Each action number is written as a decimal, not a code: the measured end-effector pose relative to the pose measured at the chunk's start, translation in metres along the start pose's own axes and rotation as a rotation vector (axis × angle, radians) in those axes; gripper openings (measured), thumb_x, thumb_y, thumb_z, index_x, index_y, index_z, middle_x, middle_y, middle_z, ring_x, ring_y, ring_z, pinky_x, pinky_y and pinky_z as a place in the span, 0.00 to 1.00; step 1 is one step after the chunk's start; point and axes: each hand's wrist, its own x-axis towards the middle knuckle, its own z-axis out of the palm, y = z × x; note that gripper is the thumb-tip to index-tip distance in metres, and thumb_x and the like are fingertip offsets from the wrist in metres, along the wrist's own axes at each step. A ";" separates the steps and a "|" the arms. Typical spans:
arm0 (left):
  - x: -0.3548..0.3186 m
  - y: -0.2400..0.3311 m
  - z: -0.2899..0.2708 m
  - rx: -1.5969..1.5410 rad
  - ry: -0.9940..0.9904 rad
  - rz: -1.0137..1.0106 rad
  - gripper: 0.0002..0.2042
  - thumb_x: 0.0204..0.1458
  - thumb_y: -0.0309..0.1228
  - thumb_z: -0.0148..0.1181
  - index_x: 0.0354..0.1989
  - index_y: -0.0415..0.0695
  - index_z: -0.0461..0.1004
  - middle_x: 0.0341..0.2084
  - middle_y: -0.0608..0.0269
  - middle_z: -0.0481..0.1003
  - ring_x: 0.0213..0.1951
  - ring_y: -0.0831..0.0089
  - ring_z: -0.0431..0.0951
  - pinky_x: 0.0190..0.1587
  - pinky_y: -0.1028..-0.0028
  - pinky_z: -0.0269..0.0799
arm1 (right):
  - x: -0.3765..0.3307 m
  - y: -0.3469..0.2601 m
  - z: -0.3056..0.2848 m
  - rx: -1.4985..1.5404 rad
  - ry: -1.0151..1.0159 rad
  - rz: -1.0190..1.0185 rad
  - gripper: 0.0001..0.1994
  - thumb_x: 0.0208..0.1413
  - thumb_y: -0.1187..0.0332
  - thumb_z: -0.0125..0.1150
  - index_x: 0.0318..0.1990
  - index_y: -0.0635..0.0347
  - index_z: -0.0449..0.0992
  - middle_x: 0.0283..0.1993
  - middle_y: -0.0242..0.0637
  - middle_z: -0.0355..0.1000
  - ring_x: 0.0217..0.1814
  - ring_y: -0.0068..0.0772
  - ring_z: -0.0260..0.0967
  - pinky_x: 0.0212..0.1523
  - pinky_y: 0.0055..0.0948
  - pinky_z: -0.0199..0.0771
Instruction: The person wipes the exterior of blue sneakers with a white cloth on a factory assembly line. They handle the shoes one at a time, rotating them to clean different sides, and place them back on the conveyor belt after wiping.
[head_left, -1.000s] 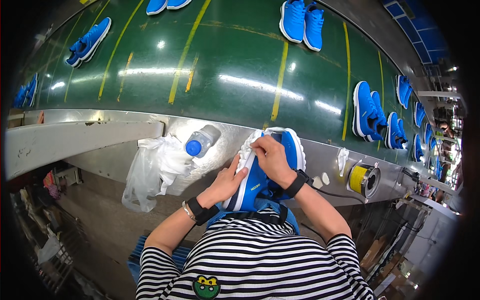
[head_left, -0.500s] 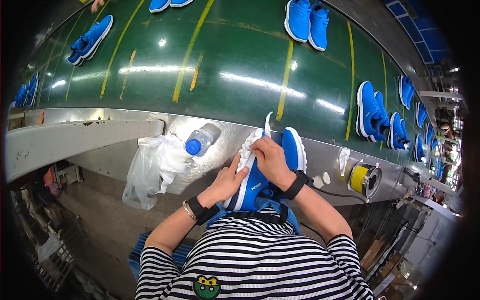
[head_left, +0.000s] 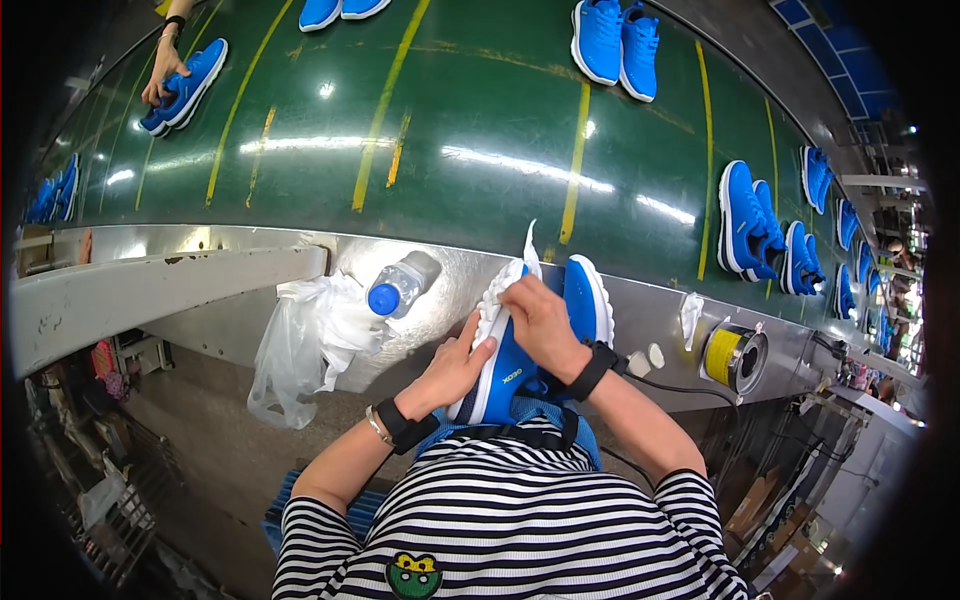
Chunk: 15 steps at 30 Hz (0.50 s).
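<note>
A blue sneaker point(head_left: 510, 375) with a white sole lies tilted on its side before me, toe pointing away. My left hand point(head_left: 452, 372) is closed around its left side, thumb and fingers against the sole's edge. My right hand point(head_left: 545, 325) pinches a white cloth point(head_left: 531, 248) near the toe and presses it on the white sole; a loose tip of the cloth sticks up past the toe. The fingertips partly hide where it touches. Just right of that hand rests a second blue sneaker point(head_left: 588, 300), sole edge facing right.
Beyond the metal ledge point(head_left: 465, 258) runs a green conveyor belt point(head_left: 480, 120) with several pairs of blue sneakers. Left on the ledge are a capped bottle point(head_left: 405, 285) and white cloths in a plastic bag point(head_left: 290, 350); a yellow-labelled tin point(head_left: 735, 357) stands right. A co-worker's hand point(head_left: 165, 70) grips sneakers far left.
The belt with its sneakers has crept slightly to the right. A co-worker's hand has reached onto the far-left pair. My right hand and the cloth have shifted very slightly.
</note>
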 end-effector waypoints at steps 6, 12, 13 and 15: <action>0.000 -0.010 0.007 0.002 0.095 0.076 0.31 0.56 0.47 0.36 0.61 0.36 0.44 0.40 0.30 0.67 0.46 0.41 0.66 0.51 0.60 0.57 | 0.013 0.027 -0.003 -0.014 0.154 0.176 0.03 0.45 0.80 0.53 0.29 0.64 0.71 0.25 0.39 0.66 0.26 0.34 0.66 0.28 0.27 0.66; 0.004 -0.015 0.006 -0.047 0.081 0.093 0.31 0.56 0.46 0.37 0.61 0.36 0.44 0.41 0.31 0.66 0.46 0.43 0.66 0.51 0.61 0.57 | 0.013 0.029 0.005 0.059 0.175 0.332 0.01 0.44 0.78 0.56 0.27 0.65 0.72 0.24 0.42 0.67 0.26 0.39 0.68 0.28 0.31 0.67; 0.003 -0.016 0.006 -0.049 0.088 0.098 0.31 0.56 0.46 0.37 0.61 0.36 0.44 0.41 0.31 0.67 0.46 0.43 0.67 0.51 0.61 0.58 | 0.010 0.023 0.005 0.027 0.164 0.269 0.02 0.44 0.78 0.56 0.27 0.65 0.72 0.24 0.43 0.67 0.27 0.40 0.68 0.29 0.31 0.67; 0.003 -0.019 0.007 -0.053 0.103 0.113 0.31 0.56 0.46 0.37 0.61 0.35 0.44 0.42 0.32 0.67 0.46 0.44 0.67 0.51 0.62 0.58 | -0.004 0.009 0.006 -0.038 0.142 0.138 0.02 0.44 0.78 0.56 0.27 0.65 0.72 0.25 0.43 0.67 0.27 0.42 0.67 0.29 0.32 0.67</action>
